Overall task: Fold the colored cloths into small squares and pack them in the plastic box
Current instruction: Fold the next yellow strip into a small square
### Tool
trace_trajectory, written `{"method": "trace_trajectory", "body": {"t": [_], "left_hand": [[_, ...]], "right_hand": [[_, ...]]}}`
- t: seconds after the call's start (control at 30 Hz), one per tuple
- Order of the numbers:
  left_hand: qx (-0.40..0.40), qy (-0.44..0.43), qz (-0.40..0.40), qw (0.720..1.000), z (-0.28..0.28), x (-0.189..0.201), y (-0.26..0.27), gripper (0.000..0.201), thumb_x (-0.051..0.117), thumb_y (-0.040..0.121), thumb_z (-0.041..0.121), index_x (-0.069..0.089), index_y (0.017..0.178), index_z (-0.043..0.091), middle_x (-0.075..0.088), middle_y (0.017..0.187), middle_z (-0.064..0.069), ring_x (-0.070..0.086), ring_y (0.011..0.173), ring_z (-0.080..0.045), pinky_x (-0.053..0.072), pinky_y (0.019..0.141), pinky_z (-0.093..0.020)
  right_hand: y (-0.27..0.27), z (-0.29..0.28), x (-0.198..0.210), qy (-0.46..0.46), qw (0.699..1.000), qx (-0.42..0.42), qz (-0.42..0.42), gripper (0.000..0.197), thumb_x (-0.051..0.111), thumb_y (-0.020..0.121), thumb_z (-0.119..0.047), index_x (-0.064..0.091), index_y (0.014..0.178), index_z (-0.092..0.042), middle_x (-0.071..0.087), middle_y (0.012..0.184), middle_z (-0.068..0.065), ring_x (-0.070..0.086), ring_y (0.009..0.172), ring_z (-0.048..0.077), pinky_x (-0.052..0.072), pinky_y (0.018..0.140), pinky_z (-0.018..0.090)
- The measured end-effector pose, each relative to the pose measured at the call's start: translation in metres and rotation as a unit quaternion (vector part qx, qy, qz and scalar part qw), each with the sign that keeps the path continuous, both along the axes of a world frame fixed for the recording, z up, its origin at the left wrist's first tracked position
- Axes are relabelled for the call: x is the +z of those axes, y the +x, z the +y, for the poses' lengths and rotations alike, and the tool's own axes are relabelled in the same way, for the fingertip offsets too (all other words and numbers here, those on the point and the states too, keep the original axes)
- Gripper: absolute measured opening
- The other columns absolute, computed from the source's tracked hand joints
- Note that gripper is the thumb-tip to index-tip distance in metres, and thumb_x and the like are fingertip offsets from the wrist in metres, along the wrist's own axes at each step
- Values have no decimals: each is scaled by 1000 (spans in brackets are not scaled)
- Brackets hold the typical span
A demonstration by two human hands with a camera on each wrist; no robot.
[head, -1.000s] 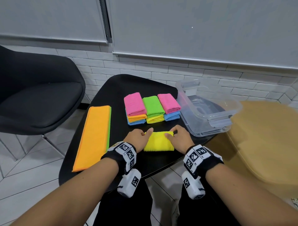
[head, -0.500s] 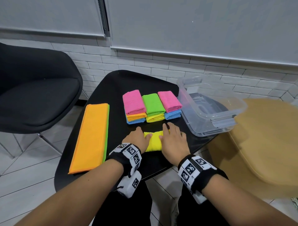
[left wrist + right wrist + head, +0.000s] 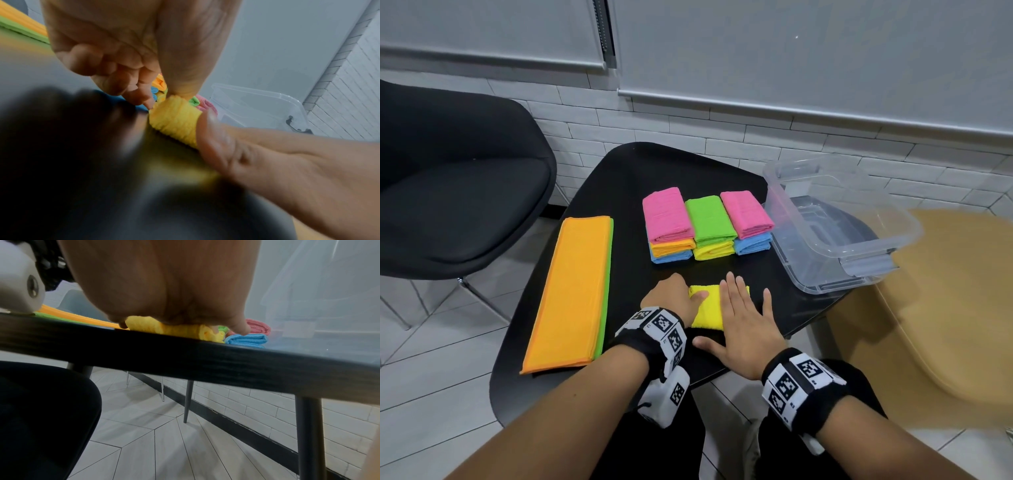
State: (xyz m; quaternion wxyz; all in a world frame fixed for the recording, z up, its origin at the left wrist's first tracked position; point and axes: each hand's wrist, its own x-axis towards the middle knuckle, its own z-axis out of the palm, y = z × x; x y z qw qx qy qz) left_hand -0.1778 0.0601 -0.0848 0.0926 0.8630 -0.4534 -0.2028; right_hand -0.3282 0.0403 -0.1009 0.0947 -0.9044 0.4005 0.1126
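A folded yellow cloth (image 3: 707,310) (image 3: 174,120) (image 3: 144,326) lies near the front edge of the black table (image 3: 626,192). My left hand (image 3: 671,299) (image 3: 144,65) pinches its left end, thumb on top and a curled fingertip at the edge. With straight, spread fingers, my right hand (image 3: 743,322) (image 3: 174,288) presses flat on the cloth's right half. Behind it stand three stacks of folded cloths, topped pink (image 3: 667,219), green (image 3: 709,219) and pink (image 3: 746,214). The clear plastic box (image 3: 835,226) sits at the right with no cloth inside.
A long orange cloth (image 3: 571,291) lies over a green one along the table's left side. A black chair (image 3: 458,192) stands at the left. A tan round surface (image 3: 945,308) sits low at the right. My dark-trousered legs are under the table edge.
My right hand let go of the cloth's right end, opened, and now lies flat on the cloth. My left hand has stayed at the left end.
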Motion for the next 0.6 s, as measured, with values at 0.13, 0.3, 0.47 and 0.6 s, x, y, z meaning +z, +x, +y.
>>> {"method": "trace_trajectory", "body": {"t": [0.13, 0.3, 0.47, 0.6], "left_hand": [[-11, 19, 3, 1000, -8, 3, 0, 39, 55, 91, 49, 56, 102, 11, 63, 93, -4, 57, 78, -19, 39, 60, -29], [9, 14, -40, 999, -10, 1, -12, 36, 54, 93, 43, 51, 115, 15, 62, 111, -3, 60, 99, -20, 43, 71, -32], [-72, -105, -109, 986, 7, 5, -11, 39, 52, 95, 36, 43, 131, 23, 48, 128, 2, 45, 121, -17, 35, 97, -36], [-143, -125, -39, 981, 22, 8, 5, 43, 54, 95, 24, 43, 137, 26, 44, 134, 2, 45, 122, -17, 37, 99, -35]], "right_hand": [[0, 1, -5, -2, 1000, -3, -13, 116, 9, 70, -88, -19, 148, -7, -27, 156, 8, -25, 144, 20, -12, 114, 56], [2, 1, -8, 9, 1000, -11, -19, 123, -1, 60, -91, -20, 148, -8, -27, 156, 7, -26, 143, 19, -10, 116, 56], [0, -2, 0, 31, 999, -9, -18, 125, 5, 59, -92, -19, 149, -9, -26, 156, 4, -23, 144, 16, -12, 114, 57], [-6, -11, 12, 55, 998, 12, -21, 129, 8, 53, -93, -20, 149, -12, -30, 154, -1, -22, 144, 12, -11, 113, 57]]}}
